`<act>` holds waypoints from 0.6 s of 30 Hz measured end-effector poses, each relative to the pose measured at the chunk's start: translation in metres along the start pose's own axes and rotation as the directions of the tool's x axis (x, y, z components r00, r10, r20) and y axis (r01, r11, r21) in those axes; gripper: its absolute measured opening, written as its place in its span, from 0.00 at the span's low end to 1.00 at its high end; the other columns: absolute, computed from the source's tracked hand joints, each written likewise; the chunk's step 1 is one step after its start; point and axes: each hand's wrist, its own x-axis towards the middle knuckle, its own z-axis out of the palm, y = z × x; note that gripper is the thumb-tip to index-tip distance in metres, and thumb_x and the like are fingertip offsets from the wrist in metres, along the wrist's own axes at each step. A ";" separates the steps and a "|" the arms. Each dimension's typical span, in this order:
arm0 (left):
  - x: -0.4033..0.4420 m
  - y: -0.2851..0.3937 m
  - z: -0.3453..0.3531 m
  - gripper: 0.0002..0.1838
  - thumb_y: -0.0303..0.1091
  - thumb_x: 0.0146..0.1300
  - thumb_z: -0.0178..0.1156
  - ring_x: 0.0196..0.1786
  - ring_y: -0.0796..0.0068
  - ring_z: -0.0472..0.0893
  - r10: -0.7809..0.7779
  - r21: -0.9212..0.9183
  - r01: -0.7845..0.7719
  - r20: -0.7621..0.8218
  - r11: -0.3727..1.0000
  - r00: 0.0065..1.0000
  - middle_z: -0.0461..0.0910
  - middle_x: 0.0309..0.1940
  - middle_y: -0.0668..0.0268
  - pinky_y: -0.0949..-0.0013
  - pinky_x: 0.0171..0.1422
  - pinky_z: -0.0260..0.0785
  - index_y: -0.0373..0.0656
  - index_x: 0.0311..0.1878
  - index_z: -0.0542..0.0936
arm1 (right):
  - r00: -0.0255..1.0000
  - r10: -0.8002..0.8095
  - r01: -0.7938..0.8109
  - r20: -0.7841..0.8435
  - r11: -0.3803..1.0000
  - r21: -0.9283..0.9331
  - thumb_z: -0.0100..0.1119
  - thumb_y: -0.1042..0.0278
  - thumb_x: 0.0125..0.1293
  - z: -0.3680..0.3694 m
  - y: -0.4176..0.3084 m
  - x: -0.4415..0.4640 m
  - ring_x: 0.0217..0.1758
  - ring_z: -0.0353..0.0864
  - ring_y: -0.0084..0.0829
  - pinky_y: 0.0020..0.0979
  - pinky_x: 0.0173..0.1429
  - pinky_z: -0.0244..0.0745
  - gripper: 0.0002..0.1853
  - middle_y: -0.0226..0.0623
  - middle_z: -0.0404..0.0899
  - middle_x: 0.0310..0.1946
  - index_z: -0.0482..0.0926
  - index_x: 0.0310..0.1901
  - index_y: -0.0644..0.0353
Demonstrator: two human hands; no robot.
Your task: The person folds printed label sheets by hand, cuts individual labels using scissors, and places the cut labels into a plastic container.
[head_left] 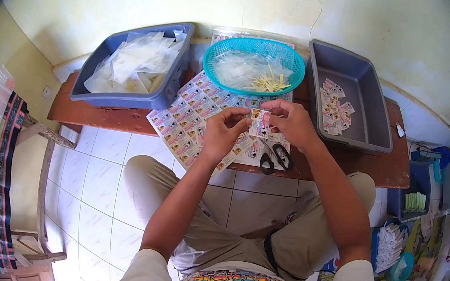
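A small printed label [259,123] is held up between my two hands, above the front of the low wooden bench. My left hand [227,132] pinches its left edge. On its right side, the fingers of my right hand [290,121] close on it. Scissors with black handles [275,158] lie just below, near the bench's front edge. Sheets printed with many such labels [187,101] spread over the bench to the left of and beneath my hands. Several cut labels [336,109] lie in the grey tub [375,118] at the right.
A teal basket [209,72] behind my hands holds clear plastic bags and yellowish strips [271,81]. The left grey tub [121,100] contains translucent packets [138,59]. The wooden bench [90,114] runs along the wall. My folded legs are below it.
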 end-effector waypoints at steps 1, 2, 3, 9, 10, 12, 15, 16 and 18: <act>0.001 0.006 -0.002 0.17 0.29 0.73 0.71 0.47 0.78 0.87 0.034 0.069 -0.035 0.013 0.997 0.999 0.90 0.45 0.63 0.72 0.54 0.81 0.33 0.61 0.85 | 1.000 -0.022 0.022 -0.006 1.000 -0.020 0.71 0.70 0.71 -0.002 -0.004 0.001 0.41 0.89 0.22 0.29 0.45 0.87 0.17 0.34 0.91 0.39 0.88 0.59 0.61; 0.002 0.011 -0.003 0.17 0.29 0.73 0.71 0.47 0.78 0.87 0.044 0.073 -0.046 0.017 0.996 0.999 0.90 0.45 0.63 0.72 0.54 0.81 0.33 0.61 0.85 | 0.999 -0.032 0.032 -0.013 0.999 -0.020 0.71 0.70 0.71 -0.003 -0.007 0.001 0.41 0.89 0.22 0.29 0.45 0.87 0.17 0.34 0.91 0.39 0.88 0.59 0.61; 0.002 0.017 -0.005 0.16 0.27 0.72 0.71 0.48 0.77 0.88 0.079 0.108 -0.086 0.068 0.990 0.995 0.90 0.47 0.63 0.71 0.56 0.82 0.34 0.61 0.85 | 1.000 -0.012 0.012 0.000 0.999 0.044 0.71 0.70 0.71 -0.006 -0.011 0.002 0.39 0.88 0.21 0.27 0.44 0.86 0.16 0.33 0.91 0.39 0.88 0.58 0.62; 0.006 0.034 -0.010 0.16 0.22 0.69 0.72 0.57 0.73 0.87 0.305 0.237 -0.352 0.213 0.905 0.928 0.85 0.59 0.60 0.68 0.63 0.83 0.39 0.59 0.89 | 0.997 0.059 -0.065 0.041 0.982 0.175 0.70 0.69 0.73 -0.018 -0.018 0.007 0.38 0.84 0.18 0.24 0.44 0.82 0.16 0.31 0.90 0.41 0.87 0.58 0.65; 0.006 0.033 -0.010 0.16 0.21 0.68 0.73 0.59 0.72 0.86 0.328 0.179 -0.374 0.240 0.910 0.914 0.83 0.62 0.59 0.68 0.64 0.83 0.40 0.58 0.90 | 0.997 0.061 -0.067 0.037 0.978 0.200 0.71 0.69 0.71 -0.018 -0.016 0.006 0.35 0.83 0.18 0.24 0.40 0.81 0.16 0.30 0.90 0.39 0.87 0.57 0.65; 0.007 0.027 -0.008 0.16 0.20 0.68 0.73 0.61 0.72 0.85 0.296 0.138 -0.332 0.229 0.933 0.927 0.83 0.63 0.59 0.68 0.65 0.83 0.40 0.57 0.90 | 0.999 0.043 -0.045 0.015 0.976 0.214 0.71 0.69 0.71 -0.016 -0.012 0.006 0.35 0.83 0.18 0.24 0.40 0.81 0.16 0.30 0.90 0.39 0.88 0.57 0.65; 0.006 0.013 -0.004 0.15 0.19 0.67 0.72 0.62 0.71 0.85 0.225 0.113 -0.247 0.177 0.963 0.958 0.83 0.63 0.59 0.69 0.65 0.83 0.39 0.56 0.91 | 0.999 0.037 -0.034 -0.014 0.980 0.196 0.70 0.68 0.71 -0.010 -0.006 0.004 0.36 0.85 0.18 0.25 0.40 0.81 0.15 0.31 0.91 0.39 0.88 0.57 0.64; 0.008 0.011 -0.001 0.15 0.19 0.67 0.73 0.61 0.71 0.85 0.195 0.126 -0.212 0.136 0.969 0.971 0.83 0.64 0.59 0.69 0.65 0.83 0.38 0.56 0.91 | 0.999 0.043 -0.038 -0.024 0.986 0.160 0.70 0.68 0.71 -0.009 -0.004 0.005 0.37 0.86 0.19 0.25 0.40 0.82 0.15 0.32 0.92 0.39 0.89 0.56 0.64; 0.010 0.009 0.001 0.14 0.19 0.67 0.72 0.61 0.71 0.86 0.178 0.116 -0.192 0.120 0.974 0.977 0.82 0.65 0.58 0.68 0.65 0.83 0.38 0.55 0.91 | 0.999 0.027 -0.021 -0.042 0.990 0.141 0.70 0.68 0.71 -0.008 0.001 0.010 0.37 0.86 0.19 0.25 0.40 0.82 0.15 0.33 0.92 0.40 0.90 0.56 0.63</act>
